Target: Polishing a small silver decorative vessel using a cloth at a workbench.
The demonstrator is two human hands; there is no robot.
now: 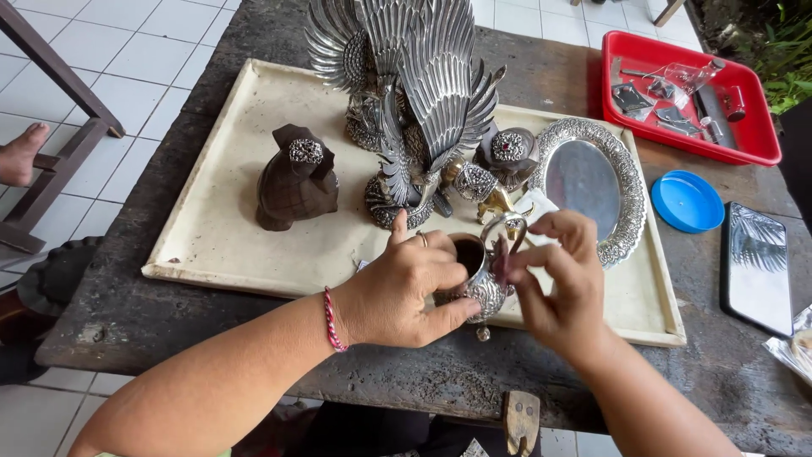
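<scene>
I am holding a little silver cup (479, 275) in my left hand (406, 292). My fingers are curling around it from the nine o'clock side. My right hand (558, 283) is at three o'clock, pinching the cup's curly handle (505, 228). The cup is sitting between both hands, over the near edge of the cream tray (228, 211). A silver bird (423, 93) is standing at twelve o'clock.
</scene>
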